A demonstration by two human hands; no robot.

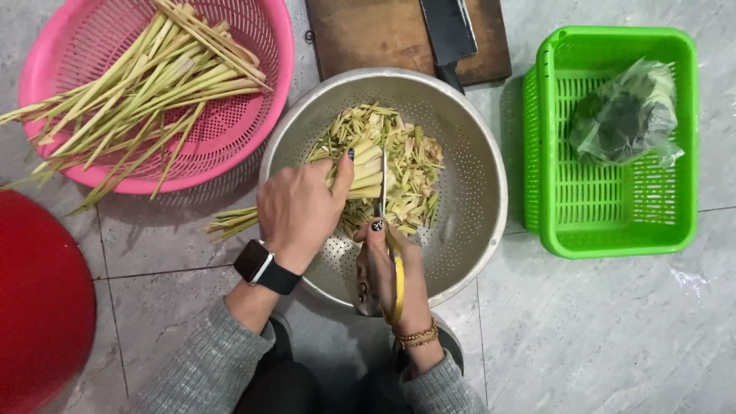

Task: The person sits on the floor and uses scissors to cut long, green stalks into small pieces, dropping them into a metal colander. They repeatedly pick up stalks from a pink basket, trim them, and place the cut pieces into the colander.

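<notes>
Head view looks straight down at a tiled floor [613, 337] where a person works over a big metal colander [468, 153], the widest thing at the centre. Left of it sits a pink basket [253, 115] heaped with long green stalks [146, 84], and right of it a green basket [613, 207] holding a clear bag of dark leaves [625, 115]. A wooden board [368, 34] with a cleaver [448, 31] lies above the colander (a red basin [38, 307] fills the lower left corner).

Left hand [299, 211] is closed round a bundle of stalks [360, 165], which lies roughly level: its cut ends reach right over the colander, its tails stick out left past the rim. Right hand [391, 264] grips yellow-handled scissors [383, 199], blades pointing up, at the bundle's right end just beyond the left thumb. Chopped pieces [414, 165] lie in the colander beneath.
</notes>
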